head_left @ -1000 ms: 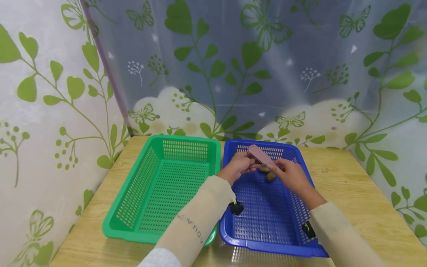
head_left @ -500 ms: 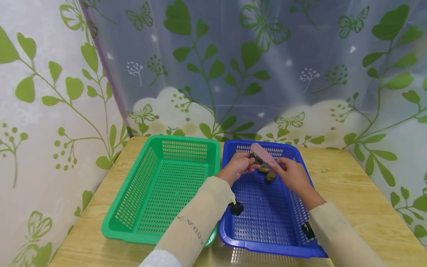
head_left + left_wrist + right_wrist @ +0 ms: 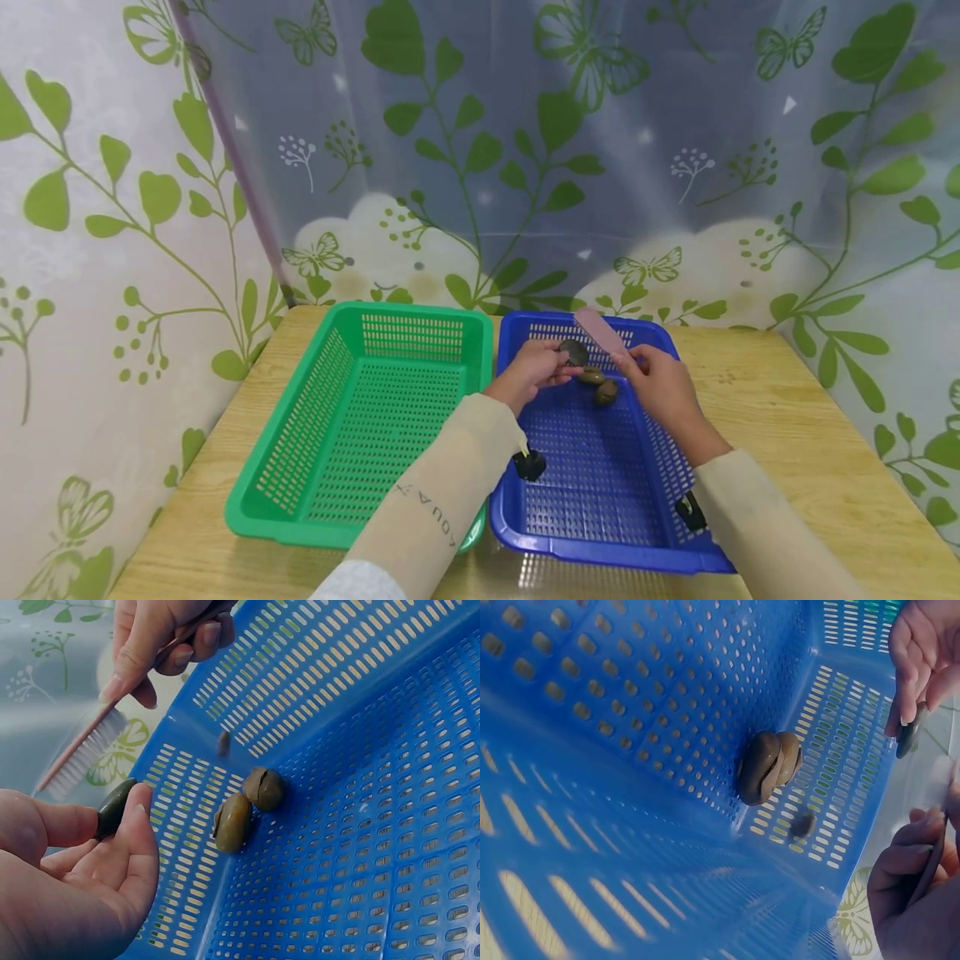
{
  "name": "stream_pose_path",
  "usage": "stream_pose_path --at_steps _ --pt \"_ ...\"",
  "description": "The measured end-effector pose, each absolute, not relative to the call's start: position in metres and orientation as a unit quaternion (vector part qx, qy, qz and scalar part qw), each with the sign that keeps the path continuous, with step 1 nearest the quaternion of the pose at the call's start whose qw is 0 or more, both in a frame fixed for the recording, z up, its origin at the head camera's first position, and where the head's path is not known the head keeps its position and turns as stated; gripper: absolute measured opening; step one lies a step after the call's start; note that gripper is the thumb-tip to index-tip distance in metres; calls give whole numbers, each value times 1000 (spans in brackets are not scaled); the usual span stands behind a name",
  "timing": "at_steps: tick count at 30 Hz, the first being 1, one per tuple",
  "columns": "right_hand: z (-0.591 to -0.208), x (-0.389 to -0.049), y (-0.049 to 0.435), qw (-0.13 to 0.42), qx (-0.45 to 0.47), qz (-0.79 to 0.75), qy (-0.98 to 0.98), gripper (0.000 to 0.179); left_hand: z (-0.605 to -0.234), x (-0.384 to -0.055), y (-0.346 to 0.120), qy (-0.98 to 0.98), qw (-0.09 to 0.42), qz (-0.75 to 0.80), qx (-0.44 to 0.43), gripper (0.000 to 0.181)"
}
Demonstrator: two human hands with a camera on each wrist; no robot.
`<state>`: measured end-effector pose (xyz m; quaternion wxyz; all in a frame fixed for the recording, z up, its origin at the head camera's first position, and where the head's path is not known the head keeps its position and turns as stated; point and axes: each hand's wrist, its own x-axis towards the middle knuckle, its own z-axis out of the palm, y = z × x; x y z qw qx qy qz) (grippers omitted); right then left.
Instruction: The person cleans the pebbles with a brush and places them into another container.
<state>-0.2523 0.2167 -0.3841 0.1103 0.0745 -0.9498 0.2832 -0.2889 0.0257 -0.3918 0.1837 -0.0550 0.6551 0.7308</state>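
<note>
My left hand (image 3: 536,371) pinches a dark green oval shellfish (image 3: 116,808) between thumb and fingers over the far part of the blue basket. My right hand (image 3: 660,383) grips a pink brush (image 3: 600,329) by its handle. In the left wrist view its white bristles (image 3: 90,750) face the shellfish, a little apart from it. Below the hands, two brown rounded shellfish lie together in the basket's far corner: one longer (image 3: 234,823), one rounder with a dark slit (image 3: 264,787). In the right wrist view, my right fingers (image 3: 911,862) curl round the brush handle.
The blue basket (image 3: 555,546) has slotted walls, and a small brown spot (image 3: 803,825) shows on one of them. To its left stands a green basket (image 3: 281,527) of similar shape. Both rest on a wooden table (image 3: 787,417) before a leaf-patterned curtain (image 3: 487,125).
The brush has moved right and away from the shellfish in my left hand, uncovering it in the head view. My left hand stays nearly in place.
</note>
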Motion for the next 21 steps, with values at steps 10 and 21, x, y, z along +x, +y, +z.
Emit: stream_pose_path --at_steps 10,21 --pt "-385 -251 212 76 118 301 -943 45 -393 -289 27 650 180 737 -41 37" --pt "-387 -253 211 50 129 303 -943 41 -392 -289 26 683 159 712 -42 30"
